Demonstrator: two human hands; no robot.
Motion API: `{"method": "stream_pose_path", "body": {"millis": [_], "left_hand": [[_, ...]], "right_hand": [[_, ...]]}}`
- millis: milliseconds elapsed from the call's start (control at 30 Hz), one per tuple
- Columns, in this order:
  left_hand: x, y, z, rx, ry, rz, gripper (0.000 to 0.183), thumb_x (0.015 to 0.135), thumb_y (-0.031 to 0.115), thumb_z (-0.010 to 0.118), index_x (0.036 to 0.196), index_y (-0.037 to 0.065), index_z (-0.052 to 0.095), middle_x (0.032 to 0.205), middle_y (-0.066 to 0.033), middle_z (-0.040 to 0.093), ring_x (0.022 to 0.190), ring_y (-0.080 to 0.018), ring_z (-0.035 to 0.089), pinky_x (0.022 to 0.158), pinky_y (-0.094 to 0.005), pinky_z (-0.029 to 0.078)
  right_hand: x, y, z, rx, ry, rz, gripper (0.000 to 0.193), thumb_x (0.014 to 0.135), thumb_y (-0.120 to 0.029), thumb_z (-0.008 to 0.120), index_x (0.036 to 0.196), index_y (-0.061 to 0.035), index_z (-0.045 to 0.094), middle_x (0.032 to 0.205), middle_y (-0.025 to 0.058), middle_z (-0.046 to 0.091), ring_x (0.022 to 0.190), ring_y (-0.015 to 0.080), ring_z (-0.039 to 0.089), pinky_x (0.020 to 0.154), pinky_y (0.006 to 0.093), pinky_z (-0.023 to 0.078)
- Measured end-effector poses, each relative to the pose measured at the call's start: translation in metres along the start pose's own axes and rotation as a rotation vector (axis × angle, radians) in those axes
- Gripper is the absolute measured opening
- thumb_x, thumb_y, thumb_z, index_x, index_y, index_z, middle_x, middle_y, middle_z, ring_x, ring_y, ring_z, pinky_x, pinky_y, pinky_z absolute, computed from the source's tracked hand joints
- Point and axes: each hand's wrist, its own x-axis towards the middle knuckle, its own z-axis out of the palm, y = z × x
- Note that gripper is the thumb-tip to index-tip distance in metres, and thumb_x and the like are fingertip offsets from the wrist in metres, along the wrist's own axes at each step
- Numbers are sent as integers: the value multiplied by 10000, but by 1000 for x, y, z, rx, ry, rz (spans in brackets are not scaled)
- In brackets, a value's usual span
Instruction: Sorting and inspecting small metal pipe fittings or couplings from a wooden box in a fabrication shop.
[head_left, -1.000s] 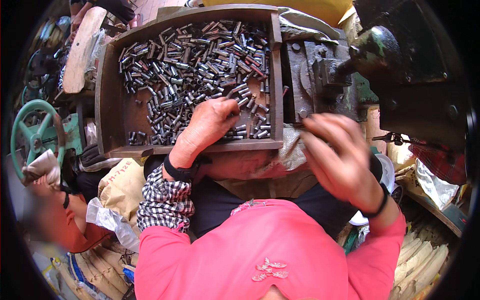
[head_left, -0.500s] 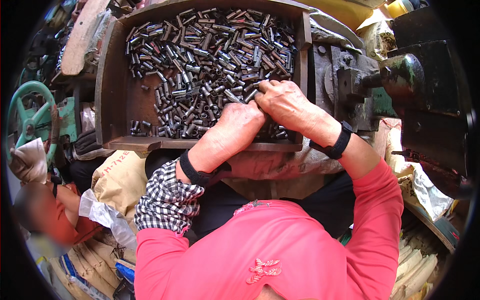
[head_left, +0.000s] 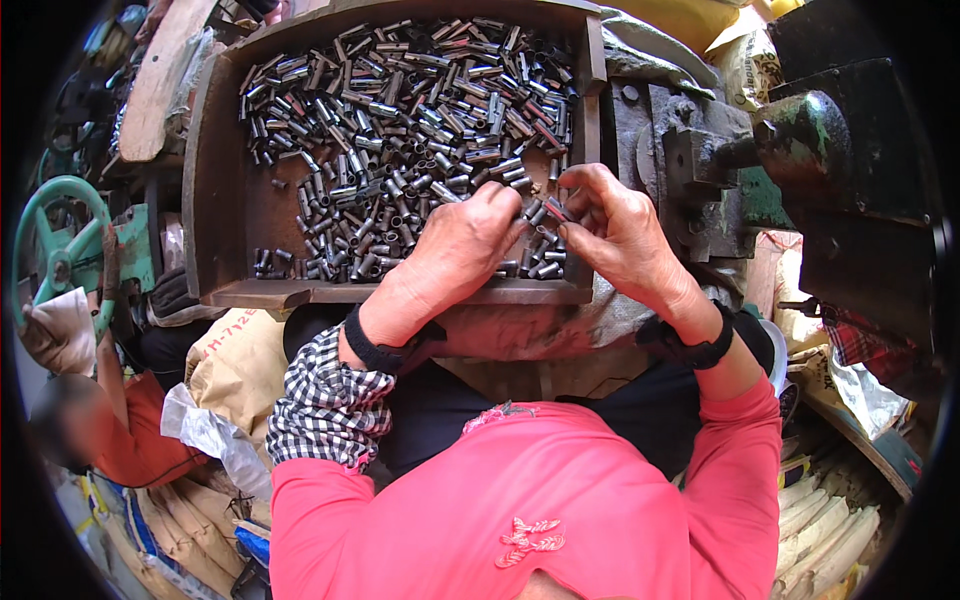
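A wooden box (head_left: pixel 198 190) is heaped with short, shiny metal tubes (head_left: pixel 400 110). Over the front right part of the box, my left hand (head_left: pixel 465 235) is closed, thumb and fingers drawn together; its fingertips are partly hidden, so anything in them is unclear. Just to its right, my right hand (head_left: pixel 620 230) has its fingers bent around a small metal tube (head_left: pixel 556 210), which sits between thumb and fingers. More loose tubes lie below and between both hands.
Right of the box stands a dark, heavy machine (head_left: pixel 690 150). A green handwheel (head_left: pixel 60 240) is at the far left, near another person in orange (head_left: pixel 150 440). Paper sacks (head_left: pixel 240 360) lie left of my lap, and stacked sacks (head_left: pixel 825 530) lie at lower right.
My hands, close together before, have drawn apart; the right moved rightward and its fingers spread more. The box and machine appear slightly shifted left in view.
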Motion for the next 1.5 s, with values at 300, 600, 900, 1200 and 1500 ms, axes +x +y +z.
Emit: {"method": "stream_pose_path", "body": {"millis": [300, 600, 900, 1200, 1500], "left_hand": [[9, -1, -8, -1168, -138, -628, 213, 886, 128, 591, 1057, -1, 591, 790, -8, 624, 583, -55, 582, 483, -171, 462], [9, -6, 2, -1591, -59, -708, 178, 880, 74, 577, 1045, 11, 596, 841, -40, 626, 612, -76, 574, 520, -186, 491], [12, 2, -1, -1583, -16, -748, 197, 888, 113, 587, 1051, 2, 590, 768, -80, 623, 564, -110, 578, 503, -198, 480], [13, 6, 2, -1470, 25, -697, 232, 897, 129, 580, 1080, -13, 583, 786, -86, 640, 565, -101, 589, 501, -191, 484], [11, 23, -3, -861, 16, -274, 213, 860, 120, 638, 1023, -14, 609, 793, -59, 652, 618, -87, 630, 508, -196, 490]], "right_hand": [[-2, 5, -3, 340, -7, 192, 142, 815, -67, 606, 905, 42, 598, 697, 82, 618, 573, 100, 572, 531, 270, 475], [-1, 16, -3, 604, -4, 287, 214, 894, -182, 592, 923, 28, 619, 697, 45, 623, 496, 49, 545, 416, 184, 411], [-2, 23, 2, 741, 11, 349, 246, 903, -219, 581, 927, 23, 617, 703, 53, 635, 486, 50, 539, 408, 176, 404], [-2, 25, 5, 783, 62, 365, 247, 903, -225, 581, 905, 19, 618, 708, 60, 637, 479, 42, 525, 407, 168, 397], [-4, 22, -4, 959, -190, 442, 222, 890, -223, 602, 840, -9, 633, 682, 43, 624, 450, 38, 492, 404, 169, 381]]}}
